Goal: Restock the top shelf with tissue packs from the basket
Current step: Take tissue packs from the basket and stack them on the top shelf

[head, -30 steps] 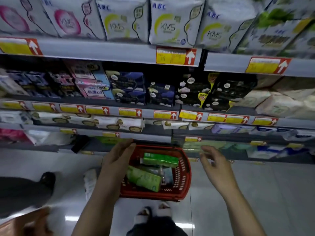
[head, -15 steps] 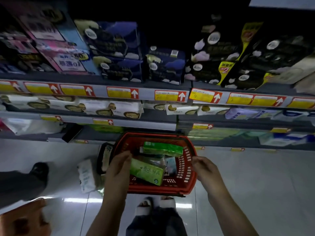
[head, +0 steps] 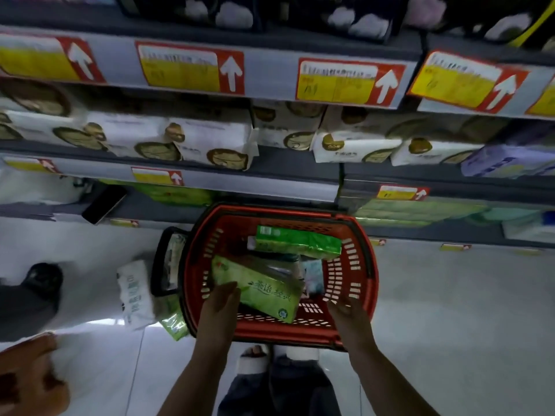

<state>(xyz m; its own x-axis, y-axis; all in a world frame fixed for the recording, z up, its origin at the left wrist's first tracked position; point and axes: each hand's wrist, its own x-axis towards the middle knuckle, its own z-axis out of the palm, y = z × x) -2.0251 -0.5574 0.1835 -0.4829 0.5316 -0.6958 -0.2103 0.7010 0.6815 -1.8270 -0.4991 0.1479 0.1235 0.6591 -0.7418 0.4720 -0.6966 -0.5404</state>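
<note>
Pick-up step here, nothing's headed for the shelf yet. The red slotted plastic basket [head: 270, 210] sits on the pale floor [head: 450, 295] right in front of the grey shelving [head: 270, 178], and the tissue packs are inside it. A light green plastic-wrapped rectangular pack [head: 264, 292] lies tilted across the near half, with a darker glossy green pack [head: 297, 243] crosswise behind it.

The left hand [head: 220, 307] is down in the basket, fairly straight fingers laid against the left end of the light green pack, touching but not wrapped round it. The right hand [head: 345, 310] hovers over the near right rim, fingers spread, holding nothing (bit blurry).

Next move, I reckon: right hand comes in on the pack's other end, both hands squeeze, then lift it clear of the rim. The top shelf isn't even in view, so it looks like a long reach up.
</note>
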